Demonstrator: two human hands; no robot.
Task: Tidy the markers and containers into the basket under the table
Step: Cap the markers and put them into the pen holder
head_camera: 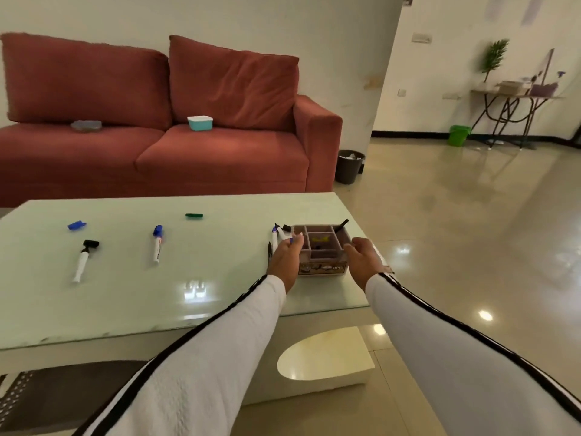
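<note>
A small brown organiser box [322, 247] with several compartments stands near the right edge of the pale glass table [132, 297]. My left hand [287, 258] grips its left side and my right hand [364, 258] grips its right side. A black marker [341, 225] sticks out of its far corner. More markers [276, 237] lie just left of the box. Further left lie a white marker with a blue cap [157, 243] and a white marker with a black cap [83, 259]. A loose blue cap [76, 225] and a green cap [194, 215] lie farther back. A dark basket [37, 391] shows under the table at lower left.
A red sofa [163, 121] stands behind the table with a teal container [200, 123] and a grey object [86, 125] on its seat. A dark bin [349, 166] stands by the sofa arm. The shiny tiled floor [471, 215] spreads to the right.
</note>
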